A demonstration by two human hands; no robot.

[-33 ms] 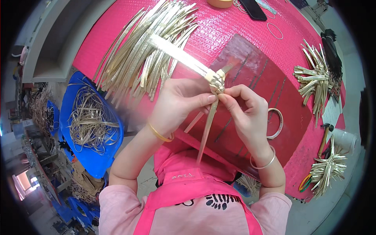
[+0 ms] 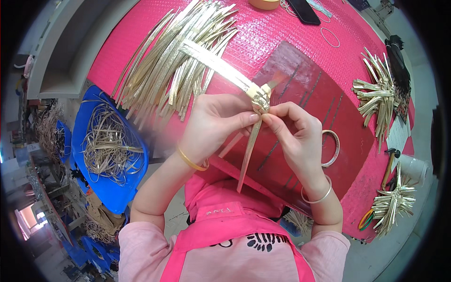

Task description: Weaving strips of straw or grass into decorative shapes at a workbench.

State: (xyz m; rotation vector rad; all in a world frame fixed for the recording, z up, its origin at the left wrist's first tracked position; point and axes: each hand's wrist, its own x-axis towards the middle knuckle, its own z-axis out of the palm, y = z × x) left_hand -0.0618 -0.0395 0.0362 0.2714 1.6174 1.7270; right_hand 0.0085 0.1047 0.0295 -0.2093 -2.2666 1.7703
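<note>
A small knot of woven gold strips sits between my two hands over the dark red board. My left hand is closed on its lower left side, thumb and fingers pinched. From the right, my right hand pinches the same piece, its thumb and fingertip almost meeting the left thumb. One wide shiny gold strip runs from the knot up to the left. A narrower gold strip hangs down from the pinch toward the pink apron. Fingers partly cover the weave.
A bundle of loose gold strips lies at the far left of the pink table covering. A blue tray holds tangled strips. On the right are woven gold pieces, a hammer and a tape roll. A phone lies far back.
The hanging strip's lower end and the paler strip end beside it have shifted slightly. The wide strip at upper left has turned a little, its glare fading. Both hands keep nearly the same place.
</note>
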